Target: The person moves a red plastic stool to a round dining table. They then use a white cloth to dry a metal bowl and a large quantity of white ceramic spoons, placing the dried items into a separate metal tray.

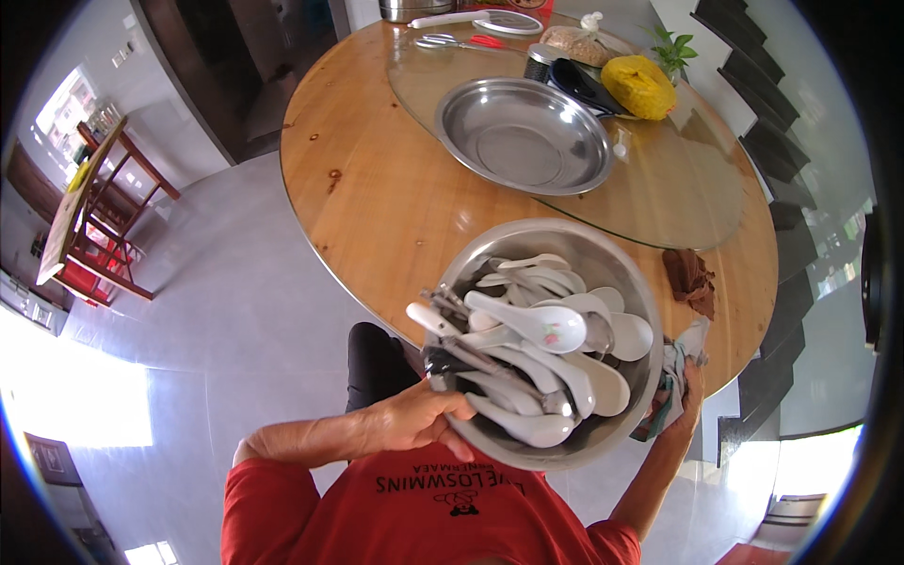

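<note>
A round stainless steel bowl full of cutlery is held at the near edge of the wooden table. My left hand grips its lower left rim, with the thumb over the edge. At the bowl's right side, my right hand holds a crumpled light cloth; its fingers are mostly hidden by the cloth and bowl. White ceramic soup spoons lie heaped in the bowl, the top one with a pink flower. Metal spoons and other metal cutlery are mixed in at the left.
A wide, shallow steel basin rests on the glass turntable. Behind it are a yellow bag, a dark jar, a bag of grains and red-handled scissors. A brown cloth lies near the right edge.
</note>
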Demonstrator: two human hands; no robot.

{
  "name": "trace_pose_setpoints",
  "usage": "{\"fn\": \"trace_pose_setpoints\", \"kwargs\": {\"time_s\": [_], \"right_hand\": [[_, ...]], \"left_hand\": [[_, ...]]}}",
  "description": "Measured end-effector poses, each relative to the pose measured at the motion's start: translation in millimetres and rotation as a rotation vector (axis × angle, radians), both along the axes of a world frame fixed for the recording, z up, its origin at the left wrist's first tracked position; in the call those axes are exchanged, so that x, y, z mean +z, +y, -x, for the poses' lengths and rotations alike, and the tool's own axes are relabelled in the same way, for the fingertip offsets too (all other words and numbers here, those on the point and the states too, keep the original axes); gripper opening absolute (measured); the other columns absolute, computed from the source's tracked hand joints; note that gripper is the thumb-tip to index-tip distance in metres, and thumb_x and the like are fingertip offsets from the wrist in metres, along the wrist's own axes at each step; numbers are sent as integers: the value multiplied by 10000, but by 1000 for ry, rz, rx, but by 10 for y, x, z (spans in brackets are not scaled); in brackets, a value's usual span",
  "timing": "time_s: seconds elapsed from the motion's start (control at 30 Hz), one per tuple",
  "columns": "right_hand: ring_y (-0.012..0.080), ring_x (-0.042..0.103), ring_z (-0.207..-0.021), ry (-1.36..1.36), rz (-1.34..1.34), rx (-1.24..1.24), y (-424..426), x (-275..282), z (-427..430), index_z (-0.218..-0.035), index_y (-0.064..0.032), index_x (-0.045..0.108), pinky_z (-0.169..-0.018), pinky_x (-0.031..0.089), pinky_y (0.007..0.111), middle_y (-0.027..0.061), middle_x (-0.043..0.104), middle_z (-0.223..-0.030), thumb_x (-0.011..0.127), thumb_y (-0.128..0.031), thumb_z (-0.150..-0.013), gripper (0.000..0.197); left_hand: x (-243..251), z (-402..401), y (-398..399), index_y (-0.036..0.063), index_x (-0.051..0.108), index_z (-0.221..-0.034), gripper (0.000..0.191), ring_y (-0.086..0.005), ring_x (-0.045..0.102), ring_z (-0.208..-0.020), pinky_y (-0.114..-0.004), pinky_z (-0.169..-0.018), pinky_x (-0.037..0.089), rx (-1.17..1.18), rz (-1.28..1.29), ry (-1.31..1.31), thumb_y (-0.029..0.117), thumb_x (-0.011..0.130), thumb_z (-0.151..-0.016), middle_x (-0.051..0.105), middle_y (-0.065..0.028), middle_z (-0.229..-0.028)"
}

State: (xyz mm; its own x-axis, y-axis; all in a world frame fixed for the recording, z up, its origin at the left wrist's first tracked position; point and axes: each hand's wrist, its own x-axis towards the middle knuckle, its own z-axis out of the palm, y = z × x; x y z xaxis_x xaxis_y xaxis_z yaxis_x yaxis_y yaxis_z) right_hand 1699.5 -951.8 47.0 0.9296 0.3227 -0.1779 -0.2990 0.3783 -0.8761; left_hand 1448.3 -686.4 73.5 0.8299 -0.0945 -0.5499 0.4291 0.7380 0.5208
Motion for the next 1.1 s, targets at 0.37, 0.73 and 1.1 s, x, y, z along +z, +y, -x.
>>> {"fn": "trace_pose_setpoints", "kwargs": {"time_s": [0.37,0.73,1.1], "right_hand": [[169,612,-784,-89,28,-307,-183,29,-224,-1179,-33,481,-586,514,260,91,598,-978,536,-201,-868,357],[267,520,-1052,-218,94,-405,-128,-386,-300,-1199,-6,469,-897,436,396,158,525,-1146,505,-223,-885,384],[407,421,-1156,-891,1087,-542,-167,-647,-148,-1233,42,437,-960,320,488,255,458,-1239,565,-229,-835,499]], "left_hand": [[-180,-969,62,-101,486,-1088,308,-281,656,-805,-360,-624,583,-199,96,46,61,472,-827,615,-207,-1012],[-178,-1012,451,-41,406,-1252,485,-341,605,-956,-400,-722,547,-257,97,-123,268,496,-889,532,-222,-1183],[80,-1735,1606,-35,408,-1235,588,-325,597,-936,-396,-720,500,438,-508,1,411,481,-859,561,-189,-1126]]}}
